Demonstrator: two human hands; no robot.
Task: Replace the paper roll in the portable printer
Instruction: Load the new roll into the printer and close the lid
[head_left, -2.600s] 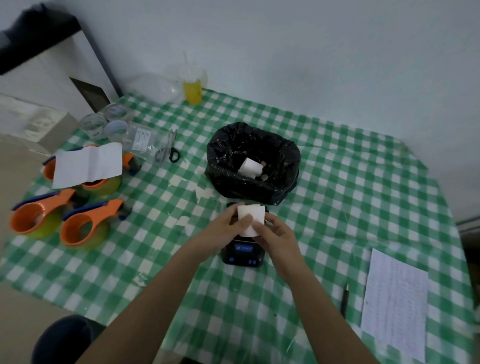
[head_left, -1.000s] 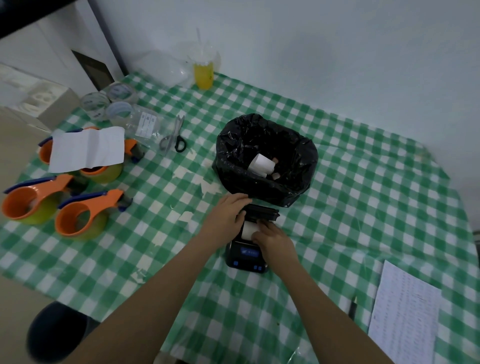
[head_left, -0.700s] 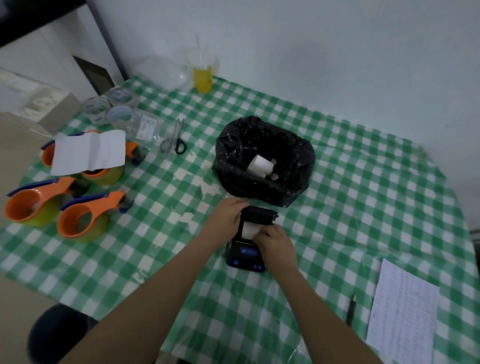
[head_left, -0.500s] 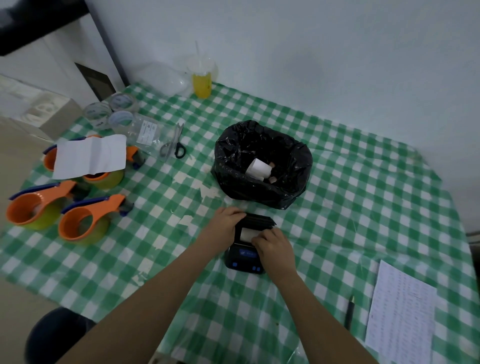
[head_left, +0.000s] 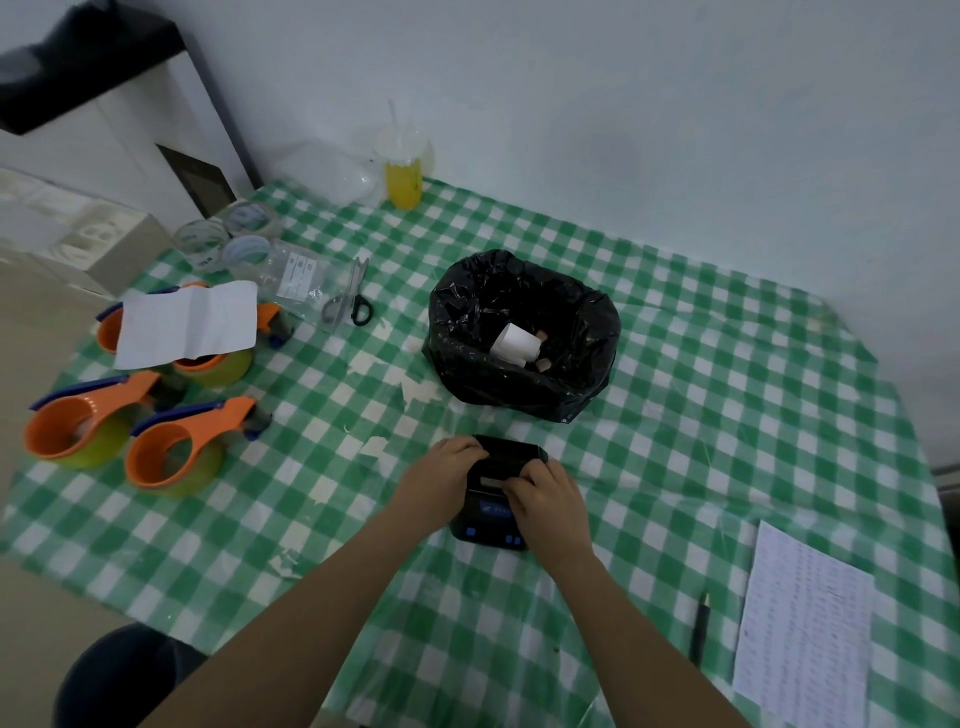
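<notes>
Now one printer (head_left: 491, 525), gripped by left hand (head_left: 445, 475) and right hand (head_left: 546, 500) fingers; three orange tape dispensers (head_left: 171, 447) nearby.

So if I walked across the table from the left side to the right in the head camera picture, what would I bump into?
Orange tape dispensers → scissors → left hand → portable printer → pen → printed sheet. The black bin bag sits farther back, above the printer, so I left it out.

No legible text on anything.
</notes>
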